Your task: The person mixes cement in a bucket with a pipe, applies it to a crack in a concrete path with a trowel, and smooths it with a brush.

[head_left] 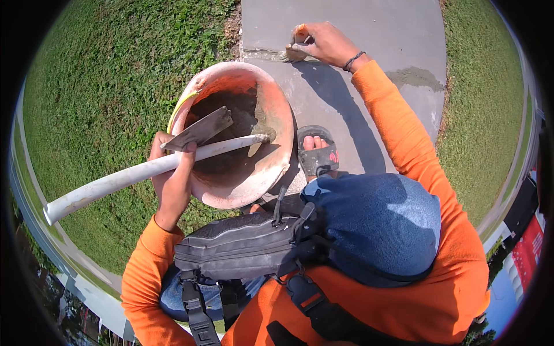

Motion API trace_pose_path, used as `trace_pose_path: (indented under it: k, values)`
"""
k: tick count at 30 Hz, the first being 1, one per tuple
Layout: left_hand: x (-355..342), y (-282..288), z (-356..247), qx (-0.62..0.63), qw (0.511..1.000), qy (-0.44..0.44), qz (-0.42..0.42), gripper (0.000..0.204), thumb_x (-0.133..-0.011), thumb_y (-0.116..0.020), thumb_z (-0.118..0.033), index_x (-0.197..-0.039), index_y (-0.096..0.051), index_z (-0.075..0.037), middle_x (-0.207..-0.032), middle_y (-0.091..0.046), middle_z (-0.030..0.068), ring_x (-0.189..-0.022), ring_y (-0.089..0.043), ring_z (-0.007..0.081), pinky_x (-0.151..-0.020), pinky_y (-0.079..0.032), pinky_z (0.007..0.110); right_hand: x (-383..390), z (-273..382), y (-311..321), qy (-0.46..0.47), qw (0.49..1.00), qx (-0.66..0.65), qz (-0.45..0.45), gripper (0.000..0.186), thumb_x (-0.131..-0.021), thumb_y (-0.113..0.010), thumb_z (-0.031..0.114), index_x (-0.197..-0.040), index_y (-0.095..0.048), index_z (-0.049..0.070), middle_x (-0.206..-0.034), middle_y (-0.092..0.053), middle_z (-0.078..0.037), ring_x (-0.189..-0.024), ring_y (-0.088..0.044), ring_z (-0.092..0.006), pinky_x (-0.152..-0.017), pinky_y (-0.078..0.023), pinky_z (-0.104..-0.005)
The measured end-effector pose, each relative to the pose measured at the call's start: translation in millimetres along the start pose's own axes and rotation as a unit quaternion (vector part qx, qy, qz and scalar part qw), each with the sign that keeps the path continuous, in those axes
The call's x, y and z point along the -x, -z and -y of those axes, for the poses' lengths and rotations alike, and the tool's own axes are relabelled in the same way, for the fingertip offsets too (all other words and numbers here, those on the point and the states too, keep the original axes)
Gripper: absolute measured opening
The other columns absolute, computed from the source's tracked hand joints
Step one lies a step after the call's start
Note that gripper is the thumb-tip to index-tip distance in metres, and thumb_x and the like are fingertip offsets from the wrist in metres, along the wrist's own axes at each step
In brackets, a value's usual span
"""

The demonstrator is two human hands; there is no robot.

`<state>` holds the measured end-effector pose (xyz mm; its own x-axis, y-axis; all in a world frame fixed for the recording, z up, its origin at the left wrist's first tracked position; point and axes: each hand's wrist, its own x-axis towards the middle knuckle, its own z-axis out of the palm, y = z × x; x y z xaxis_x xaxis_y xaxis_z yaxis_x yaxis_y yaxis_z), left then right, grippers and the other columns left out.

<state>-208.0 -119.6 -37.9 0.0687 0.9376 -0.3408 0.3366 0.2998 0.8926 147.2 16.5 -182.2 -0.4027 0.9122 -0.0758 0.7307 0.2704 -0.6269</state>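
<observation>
My left hand is closed around a white plastic pipe and a flat, cement-smeared grey strip, perhaps a scraper blade. Both reach over a whitish-orange bucket, the pipe sticking out far to the left. Grey wet cement coats the inside of the bucket. My right hand is ahead, over the grey concrete path, pinching a small paintbrush. Its bristles touch the path at the right end of a rough cement seam.
Grass borders the path on the left, with more grass to the right. A damp cement patch marks the path's right side. My sandalled foot stands beside the bucket. A black bag hangs at my front.
</observation>
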Motion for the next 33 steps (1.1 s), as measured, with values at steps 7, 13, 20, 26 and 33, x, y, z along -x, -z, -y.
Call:
trace_pose_path:
  k: [7, 13, 20, 26, 33]
  values:
    - [-6.0, -7.0, -2.6, 0.018, 1.0, 0.004, -0.001, 0.025, -0.092, -0.068, -0.015, -0.087, -0.045, -0.007, -0.083, -0.048, -0.0034, -0.078, -0.041, 0.005, -0.069, -0.035, 0.022, -18.2, 21.8, -35.6, 0.083, 0.994, 0.009, -0.064, 0.022, -0.077, -0.063, 0.015, -0.098, -0.068, 0.01, -0.09, -0.07, -0.012, -0.085, -0.066, -0.0344, -0.076, -0.052, -0.0442]
    - [-2.8, -5.1, -8.1, 0.033, 0.999, 0.024, -0.024, 0.023, -0.093, -0.067, -0.013, -0.088, -0.045, -0.008, -0.084, -0.048, -0.0041, -0.079, -0.041, 0.0041, -0.069, -0.035, 0.021, -10.4, 13.8, -53.6, 0.054, 0.986, -0.102, -0.122, 0.023, -0.084, -0.072, 0.024, -0.099, -0.068, 0.006, -0.088, -0.07, -0.011, -0.08, -0.068, -0.0276, -0.075, -0.055, -0.0358]
    - [-4.0, -1.6, -3.3, 0.056, 0.998, 0.018, -0.029, 0.02, -0.092, -0.066, -0.01, -0.089, -0.046, -0.008, -0.085, -0.049, -0.0043, -0.079, -0.042, 0.0039, -0.07, -0.035, 0.021, 64.1, 31.0, 4.4, -0.089, 0.969, -0.141, -0.183, 0.026, -0.088, -0.073, 0.017, -0.105, -0.066, -0.001, -0.093, -0.071, -0.008, -0.081, -0.069, -0.0145, -0.075, -0.055, -0.0282]
    - [-9.9, -1.8, -4.4, 0.055, 0.997, 0.043, -0.026, 0.017, -0.093, -0.066, -0.012, -0.1, -0.053, -0.005, -0.088, -0.053, -0.0026, -0.078, -0.048, 0.0045, -0.066, -0.04, 0.021, 71.0, 79.0, -10.6, -0.114, 0.933, -0.311, -0.14, 0.026, -0.089, -0.072, 0.014, -0.109, -0.065, -0.002, -0.095, -0.069, -0.005, -0.083, -0.064, -0.0101, -0.075, -0.053, -0.0247]
    - [-11.9, 6.0, -1.0, 0.031, 0.998, 0.035, -0.047, 0.02, -0.093, -0.065, -0.013, -0.108, -0.057, -0.004, -0.082, -0.057, -0.0023, -0.071, -0.051, 0.0047, -0.061, -0.041, 0.022, 100.1, 125.4, -16.0, 0.025, 0.902, -0.403, -0.151, 0.015, -0.082, -0.074, 0.014, -0.092, -0.069, 0.003, -0.086, -0.069, -0.007, -0.072, -0.065, -0.0162, -0.066, -0.051, -0.0291]
